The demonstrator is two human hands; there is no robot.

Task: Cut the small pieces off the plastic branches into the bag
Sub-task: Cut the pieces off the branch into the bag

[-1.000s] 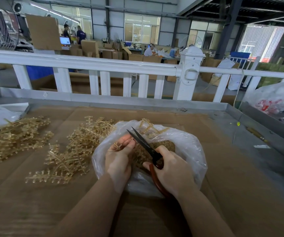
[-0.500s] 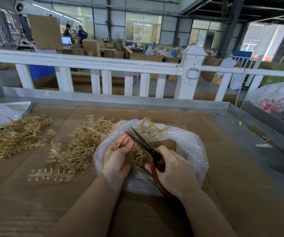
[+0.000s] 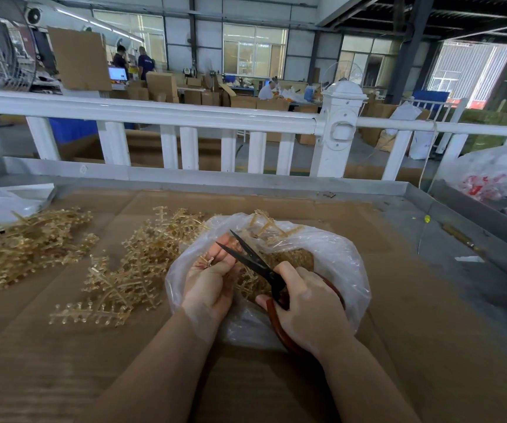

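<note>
Gripping the red-handled scissors [image 3: 264, 270], the right hand [image 3: 310, 309] has its fingers curled round the loops, and the dark blades stand parted, pointing up and away toward the left hand [image 3: 212, 279]. That left hand pinches a small plastic branch [image 3: 208, 261] between thumb and fingertips, just beside the blade tips. Both hands sit over the open mouth of the clear plastic bag [image 3: 347, 270], which lies under and around them on the cardboard-covered table [image 3: 398, 331]; a heap of cut golden pieces [image 3: 289, 257] shows inside it, just beyond the right hand. Left of the left hand lies a loose pile of uncut branches [image 3: 130, 270], with a further pile [image 3: 23, 245] farther left.
</note>
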